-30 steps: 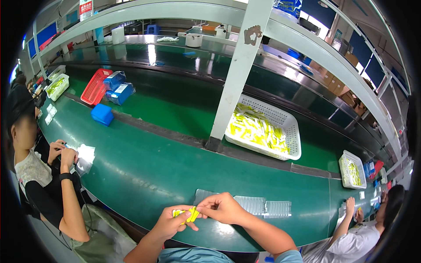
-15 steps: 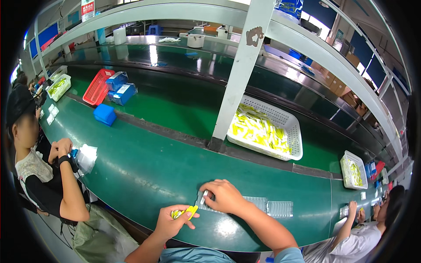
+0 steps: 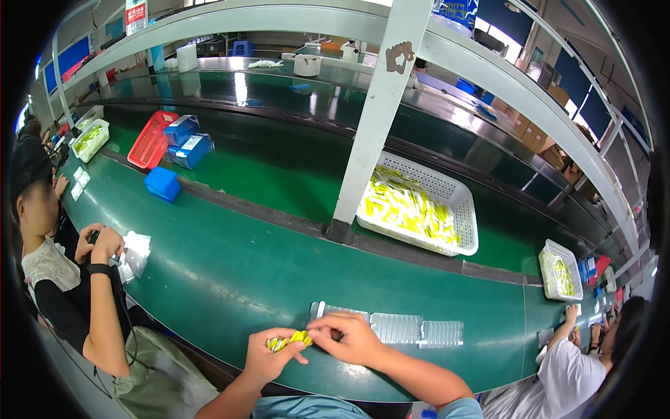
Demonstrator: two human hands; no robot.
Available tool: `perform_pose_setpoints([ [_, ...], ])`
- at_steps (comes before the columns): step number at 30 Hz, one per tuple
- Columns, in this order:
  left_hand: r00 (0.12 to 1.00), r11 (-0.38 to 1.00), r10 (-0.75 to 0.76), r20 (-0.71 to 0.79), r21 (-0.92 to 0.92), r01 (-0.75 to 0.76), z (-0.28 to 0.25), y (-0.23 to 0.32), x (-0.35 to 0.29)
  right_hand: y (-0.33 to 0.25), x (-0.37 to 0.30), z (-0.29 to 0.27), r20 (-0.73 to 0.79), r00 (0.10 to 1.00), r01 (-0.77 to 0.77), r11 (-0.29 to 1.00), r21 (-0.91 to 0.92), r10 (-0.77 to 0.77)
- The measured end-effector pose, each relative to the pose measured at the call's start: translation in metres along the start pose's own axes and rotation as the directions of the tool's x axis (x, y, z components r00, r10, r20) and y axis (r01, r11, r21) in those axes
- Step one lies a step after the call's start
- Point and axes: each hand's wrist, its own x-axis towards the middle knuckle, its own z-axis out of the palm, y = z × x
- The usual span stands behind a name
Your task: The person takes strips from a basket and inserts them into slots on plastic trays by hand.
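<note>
My left hand (image 3: 269, 356) is closed around a small bunch of slim yellow-and-white plastic pieces (image 3: 296, 340), their ends sticking out past the thumb. Against those ends my right hand (image 3: 349, 340) brings its thumb and forefinger together; the fingers partly hide what they pinch. Just beyond the right hand lies a row of clear ribbed plastic trays (image 3: 396, 328) on the green table, partly covered by that hand. A white piece (image 3: 320, 309) shows at the left end of the row.
Beyond a grey post (image 3: 380, 112), a white basket (image 3: 477, 241) of yellow-and-white pieces stands on the belt. A red basket (image 3: 148, 143), blue packs (image 3: 192, 150) and a blue bin (image 3: 162, 184) are at left. People work on both sides; a smaller basket (image 3: 543, 262) stands right.
My right hand has moved from the left end of the trays back toward me, to the pieces in my left hand. The left hand stays nearly in place.
</note>
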Motion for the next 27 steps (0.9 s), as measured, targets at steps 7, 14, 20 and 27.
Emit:
perform_pose_setpoints([
  [7,0.998,0.996,0.059,-0.013,-0.071,-0.060,0.004,-0.007,-0.001,0.002,-0.017,0.006,0.001,0.995,-0.096,0.969,0.226,0.098],
  [14,0.999,1.000,0.025,-0.048,-0.004,-0.025,0.006,0.005,0.000,0.017,-0.012,-0.021,-0.162,0.931,0.270,0.918,-0.291,-0.326],
  [20,0.994,0.998,-0.010,-0.107,-0.065,0.003,0.002,0.003,0.001,0.018,-0.013,-0.025,-0.024,0.846,0.449,0.735,-0.508,-0.533],
  [27,0.989,0.973,0.141,-0.039,0.189,-0.132,0.001,-0.005,0.003,0.015,-0.012,-0.039,-0.037,0.858,0.389,0.695,-0.605,-0.513],
])
